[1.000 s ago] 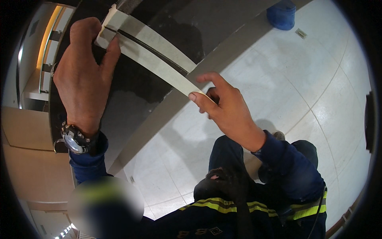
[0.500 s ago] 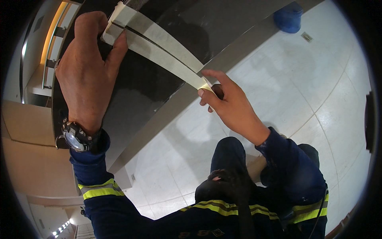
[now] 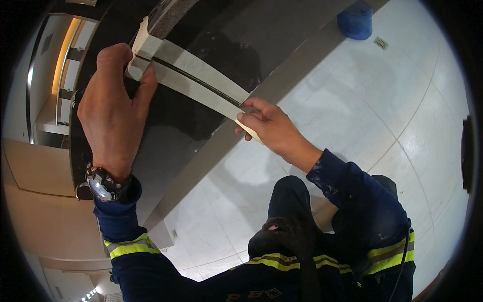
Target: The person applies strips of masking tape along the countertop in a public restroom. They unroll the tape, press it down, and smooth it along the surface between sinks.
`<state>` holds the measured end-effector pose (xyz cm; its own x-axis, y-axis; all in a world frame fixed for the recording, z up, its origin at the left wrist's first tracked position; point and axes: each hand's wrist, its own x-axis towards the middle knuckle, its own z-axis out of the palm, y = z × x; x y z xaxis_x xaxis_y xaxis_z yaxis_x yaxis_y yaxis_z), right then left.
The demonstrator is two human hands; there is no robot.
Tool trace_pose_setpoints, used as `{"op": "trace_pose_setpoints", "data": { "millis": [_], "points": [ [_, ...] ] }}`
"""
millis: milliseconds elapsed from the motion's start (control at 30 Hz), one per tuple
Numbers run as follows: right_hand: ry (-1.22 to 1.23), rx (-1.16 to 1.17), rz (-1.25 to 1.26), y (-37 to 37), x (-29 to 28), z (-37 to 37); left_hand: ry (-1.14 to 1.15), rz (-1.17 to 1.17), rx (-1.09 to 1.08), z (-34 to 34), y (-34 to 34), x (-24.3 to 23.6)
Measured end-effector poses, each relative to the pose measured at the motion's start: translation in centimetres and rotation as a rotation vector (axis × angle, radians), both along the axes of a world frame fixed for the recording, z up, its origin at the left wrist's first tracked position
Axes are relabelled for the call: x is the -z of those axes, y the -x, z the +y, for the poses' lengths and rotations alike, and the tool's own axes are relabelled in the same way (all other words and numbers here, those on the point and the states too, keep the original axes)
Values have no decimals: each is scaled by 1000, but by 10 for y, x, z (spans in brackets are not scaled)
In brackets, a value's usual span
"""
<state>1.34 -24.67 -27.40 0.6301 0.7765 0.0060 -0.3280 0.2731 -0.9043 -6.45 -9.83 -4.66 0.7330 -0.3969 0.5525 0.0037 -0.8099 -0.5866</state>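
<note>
Two cream strips of masking tape run side by side over a dark, glossy slab [image 3: 186, 117], with a narrow dark gap between them. At the far end of the nearer tape strip [image 3: 193, 91], my left hand [image 3: 109, 113] has its thumb on the tape and its fingers bent round the slab's edge. My right hand [image 3: 274, 130] pinches the same strip's other end at the slab's long front edge, its index finger reaching toward the gap. The farther tape strip [image 3: 201, 69] lies flat, untouched by my right thumb. My left fingertips are partly hidden.
A rough grey block edge [image 3: 173, 17] rises beyond the tape's far end. White floor tiles [image 3: 372, 110] spread below the slab, with a blue bucket-like object [image 3: 355, 20] and a small floor drain [image 3: 381, 42]. My bent knee [image 3: 288, 196] is close under the slab.
The view has shifted a little, so the slab and tape sit lower. My right hand has moved slightly left, and the tape end it holds now slopes down past the slab's edge.
</note>
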Motion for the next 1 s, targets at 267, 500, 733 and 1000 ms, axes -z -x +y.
{"op": "trace_pose_setpoints", "data": {
  "millis": [267,500,733,1000],
  "points": [
    [47,108,-14,8,1,5,-15,-21,-22,5,3,0],
    [101,112,-84,5,4,8,-8,-45,2,8,2,1],
    [109,120,-132,7,1,7,0,-55,6,8,3,0],
    [90,164,-108,6,6,11,-10,-69,5,8,3,2]
  ]
}}
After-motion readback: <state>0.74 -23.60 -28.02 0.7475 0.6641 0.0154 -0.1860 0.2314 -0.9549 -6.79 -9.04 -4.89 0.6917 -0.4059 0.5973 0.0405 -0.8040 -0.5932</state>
